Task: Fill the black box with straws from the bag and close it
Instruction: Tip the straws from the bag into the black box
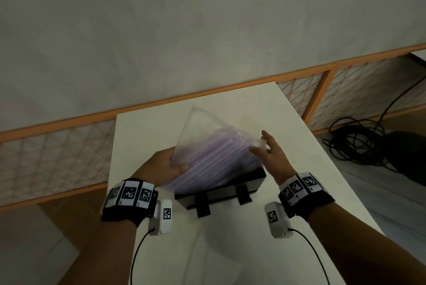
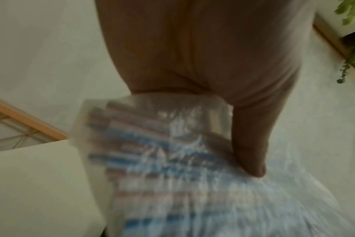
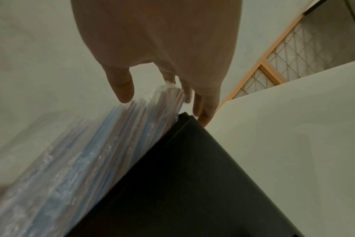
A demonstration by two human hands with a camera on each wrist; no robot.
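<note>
Left hand (image 1: pixel 164 165) grips the near-left edge of the bag (image 1: pixel 207 146), thumb on top, fingers under; the left wrist view shows the thumb (image 2: pixel 251 144) pressed on crinkled film, blurred. Right hand (image 1: pixel 269 153) has fingers spread and mostly straight, tips touching the bag's right corner; whether it pinches the film I cannot tell. The right wrist view shows the fingers (image 3: pixel 121 86) just at the bag's top edge, above the box corner. Bag is clear thin plastic, flat and roughly triangular as held, tilted up with its far corner highest, lower end dipping into the black box (image 1: pixel 230 190). Straws (image 1: pixel 214 158) are inside the bag, long thin tubes, pink and blue striped, lying parallel. Box is matte black, rectangular, hard-edged, sitting on the table (image 1: pixel 288 112) near its middle, with two black strap-like tabs (image 1: pixel 202 206) hanging over its near side. Table is white, smooth, with bare surface far, right and near of the box; left edge is close to the left hand. Beyond is an orange wooden frame with rope netting (image 1: pixel 299 93), a grey plaster wall, and a coiled black cable (image 1: pixel 359 144) on the floor at right.
</note>
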